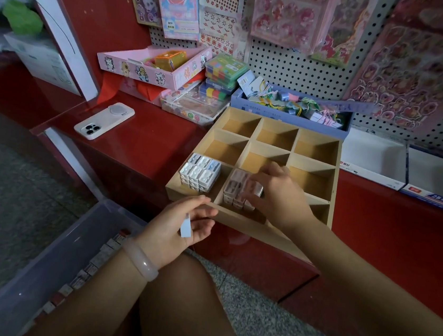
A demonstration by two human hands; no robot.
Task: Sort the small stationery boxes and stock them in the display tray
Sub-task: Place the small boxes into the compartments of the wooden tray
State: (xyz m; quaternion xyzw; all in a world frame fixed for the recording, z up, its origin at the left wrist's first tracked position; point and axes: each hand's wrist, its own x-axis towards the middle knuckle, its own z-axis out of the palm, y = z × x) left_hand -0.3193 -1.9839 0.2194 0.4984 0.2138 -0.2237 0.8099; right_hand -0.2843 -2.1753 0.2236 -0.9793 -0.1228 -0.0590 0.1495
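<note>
A wooden display tray point(314, 163) with square compartments sits on the red shelf. Its front left compartment holds a block of white and pale blue small boxes point(200, 173). The front middle compartment holds pinkish small boxes point(236, 189). My right hand point(278, 193) is over that middle compartment, its fingers pinching a small box point(256, 189) at the top of the pink stack. My left hand point(180, 225) hovers in front of the tray's front edge and holds a pale blue small box point(185, 228) in its palm.
A clear plastic bin point(46, 266) with several more small boxes stands on the floor at lower left. A white phone point(104, 120) lies on the shelf left of the tray. Behind the tray are a blue box of tags point(290, 106), stacked stationery and a pegboard with stickers.
</note>
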